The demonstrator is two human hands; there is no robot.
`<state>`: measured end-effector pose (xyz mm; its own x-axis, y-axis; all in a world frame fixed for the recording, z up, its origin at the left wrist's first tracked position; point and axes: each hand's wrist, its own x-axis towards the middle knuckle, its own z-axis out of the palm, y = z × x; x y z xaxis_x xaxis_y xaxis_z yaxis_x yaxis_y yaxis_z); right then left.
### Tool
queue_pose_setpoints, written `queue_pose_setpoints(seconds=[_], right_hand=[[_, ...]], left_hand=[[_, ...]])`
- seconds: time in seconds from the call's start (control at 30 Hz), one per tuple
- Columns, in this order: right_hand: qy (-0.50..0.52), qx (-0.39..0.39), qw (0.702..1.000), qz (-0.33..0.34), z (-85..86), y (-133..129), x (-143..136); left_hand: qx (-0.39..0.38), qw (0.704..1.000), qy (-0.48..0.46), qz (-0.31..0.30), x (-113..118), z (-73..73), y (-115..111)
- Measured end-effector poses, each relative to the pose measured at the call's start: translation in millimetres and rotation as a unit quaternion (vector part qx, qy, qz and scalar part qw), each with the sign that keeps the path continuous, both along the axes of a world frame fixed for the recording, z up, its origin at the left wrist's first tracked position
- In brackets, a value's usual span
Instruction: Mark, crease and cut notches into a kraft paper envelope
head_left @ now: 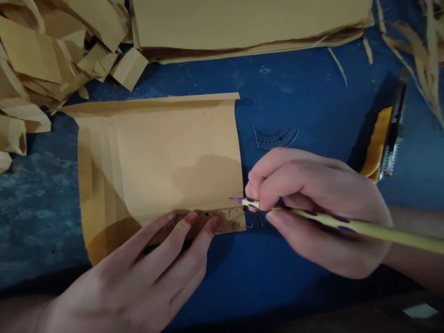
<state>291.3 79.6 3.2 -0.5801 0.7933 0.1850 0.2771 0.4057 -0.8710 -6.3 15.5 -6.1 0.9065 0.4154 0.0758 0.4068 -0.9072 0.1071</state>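
Yellow pencil (374, 231), pinched in the right grip (322, 194), its tip over brown paper (166, 148) just left of that grip; unclenched, the left grip (145, 273) presses a clear ruler (229, 221) beneath it, presumably against slipping.

A blue tabletop (215, 78) bears a creased sheet (173, 143), a paper stack (249, 23), scraps (34, 51) and a yellow-handled tool (379, 141).

Blue desk (305, 92), nearly edge to edge it ran, flecked with pale scuffs, and over on the left the surface turned mottled and greyish! Dim light, soft shadows, and low right a pale patch (421, 310) broke the murk, too dark to identify.
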Motion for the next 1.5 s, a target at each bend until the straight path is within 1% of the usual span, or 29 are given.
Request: queue_pose_setpoints(seconds=[0.13, 0.3, 0.43, 0.73, 0.9, 0.97, 1.1, 1.2, 1.33, 1.5], right_hand=[[-0.005, 0.006, 1.000, -0.018, -4.0, 0.4, -5.6], [0.013, -0.039, 0.998, -0.049, -3.2, 1.2, -6.5], [-0.023, -0.026, 0.998, -0.045, -1.3, 2.4, -5.9], [-0.002, -0.037, 0.998, -0.050, -1.4, 1.7, -8.6], [-0.014, -0.045, 0.996, -0.072, -1.2, 0.1, -7.2], [-0.017, -0.030, 0.997, -0.064, -1.3, 0.7, -7.0], [-0.054, 0.007, 0.998, -0.012, -1.3, 1.3, -8.0], [-0.065, 0.004, 0.998, 0.009, -0.7, 0.3, -8.9], [-0.075, -0.010, 0.997, 0.017, -0.2, -1.0, -9.0], [-0.062, -0.007, 0.998, 0.021, -1.2, -0.2, -10.0]], left_hand=[[0.002, 1.000, -0.002, 0.003, 1.2, -0.9, -0.1], [-0.002, 1.000, 0.006, 0.001, 1.9, -3.7, 0.5], [0.004, 1.000, 0.000, -0.001, 0.3, -5.9, -1.0], [0.001, 1.000, 0.004, -0.009, -3.0, -6.1, -3.1], [0.006, 1.000, 0.006, -0.007, -1.0, -6.8, -1.5], [0.005, 1.000, 0.001, -0.005, -0.3, -7.2, -1.3], [0.001, 1.000, 0.007, -0.010, -0.7, -7.7, -2.2], [0.004, 1.000, 0.010, -0.007, -1.6, -8.3, -3.8], [0.004, 1.000, 0.014, -0.013, -2.5, -8.2, -5.5], [0.007, 1.000, 0.010, -0.016, -2.7, -7.2, -5.3]])
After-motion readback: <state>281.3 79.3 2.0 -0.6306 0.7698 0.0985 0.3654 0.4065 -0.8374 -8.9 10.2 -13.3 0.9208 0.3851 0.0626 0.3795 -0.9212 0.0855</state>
